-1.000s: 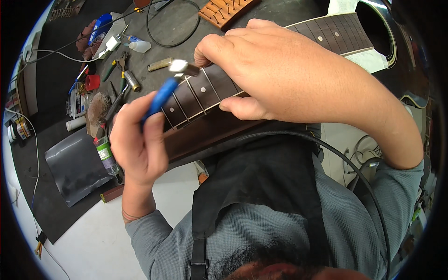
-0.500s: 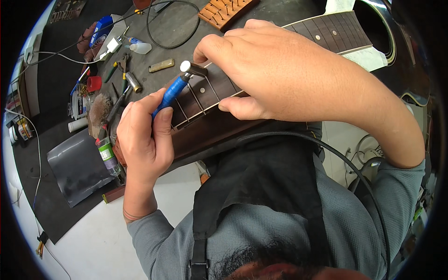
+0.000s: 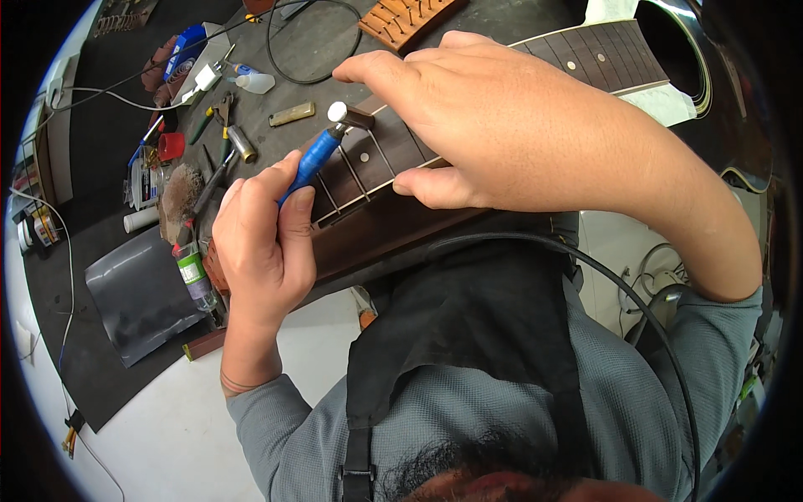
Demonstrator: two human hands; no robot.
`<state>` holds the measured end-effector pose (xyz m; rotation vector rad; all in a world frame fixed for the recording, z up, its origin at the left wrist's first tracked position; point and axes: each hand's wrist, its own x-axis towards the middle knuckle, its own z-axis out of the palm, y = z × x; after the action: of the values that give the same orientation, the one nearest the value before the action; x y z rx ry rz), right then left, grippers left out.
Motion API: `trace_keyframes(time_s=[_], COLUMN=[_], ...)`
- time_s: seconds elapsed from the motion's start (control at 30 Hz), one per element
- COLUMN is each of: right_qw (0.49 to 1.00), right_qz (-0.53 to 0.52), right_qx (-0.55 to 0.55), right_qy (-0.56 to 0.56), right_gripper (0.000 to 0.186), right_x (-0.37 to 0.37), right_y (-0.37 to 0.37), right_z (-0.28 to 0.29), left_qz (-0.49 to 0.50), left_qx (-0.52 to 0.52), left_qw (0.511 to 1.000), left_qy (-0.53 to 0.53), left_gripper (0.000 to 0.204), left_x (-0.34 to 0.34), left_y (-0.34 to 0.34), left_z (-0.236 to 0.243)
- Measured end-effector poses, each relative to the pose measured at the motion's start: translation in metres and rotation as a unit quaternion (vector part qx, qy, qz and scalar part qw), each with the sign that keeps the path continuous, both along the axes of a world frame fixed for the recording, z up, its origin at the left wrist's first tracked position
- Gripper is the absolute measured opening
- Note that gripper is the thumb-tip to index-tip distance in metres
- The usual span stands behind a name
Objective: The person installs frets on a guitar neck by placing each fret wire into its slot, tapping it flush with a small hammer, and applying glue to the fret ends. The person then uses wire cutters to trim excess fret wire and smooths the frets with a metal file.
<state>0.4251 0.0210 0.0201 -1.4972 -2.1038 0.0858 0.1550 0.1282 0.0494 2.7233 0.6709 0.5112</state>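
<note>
My left hand [image 3: 266, 238] is closed round the blue handle of a small hammer [image 3: 316, 157]. The hammer's head sits over the far side of a dark guitar fretboard [image 3: 389, 142], beside a metal fret [image 3: 381, 155]; whether it touches is not clear. Spread across the neck, my right hand [image 3: 493, 125] has its thumb at the fretboard's near edge and its index finger stretched past the far edge. Its other fingers are partly hidden behind the hand. The glossy dark guitar body [image 3: 732, 155] lies at the right, with pale masking tape [image 3: 657, 105] beside the fretboard's end.
A wooden block with slots [image 3: 406, 21] stands at the back. A lighter-like metal piece [image 3: 292, 114], pliers [image 3: 222, 113], a small bottle [image 3: 255, 82] and a brush [image 3: 180, 197] lie left of the neck. A black cable [image 3: 619, 289] runs past my apron.
My right index finger has straightened and lifted away from the fretboard's far edge. The hammer has shifted slightly up and right, still in my left hand.
</note>
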Motion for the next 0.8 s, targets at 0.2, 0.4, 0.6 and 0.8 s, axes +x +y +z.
trace_keyframes(time_s=[0.2,0.4,0.6,0.8], right_qw=[1.0,1.0,1.0,1.0], right_qz=[-0.007,0.001,-0.001,0.001], right_qx=[0.008,-0.008,-0.001,0.003], right_qy=[-0.003,-0.006,0.0,-0.001], right_gripper=[0.055,0.055,0.055,0.054], right_x=[0.001,0.0,0.001,0.001], right_y=[-0.002,0.001,-0.001,0.0], right_z=[0.0,0.0,0.0,-0.001], left_qz=[0.029,0.0,-0.014,-0.018], left_qx=[-0.017,0.002,-0.003,0.026], left_qw=[0.977,1.0,0.986,0.999], left_qy=[-0.212,0.002,-0.167,-0.01], left_gripper=[0.024,0.022,0.021,0.024], left_x=[-0.013,-0.001,-0.006,0.005], left_y=[0.004,0.001,0.005,0.002], left_z=[-0.016,-0.002,-0.014,-0.001])
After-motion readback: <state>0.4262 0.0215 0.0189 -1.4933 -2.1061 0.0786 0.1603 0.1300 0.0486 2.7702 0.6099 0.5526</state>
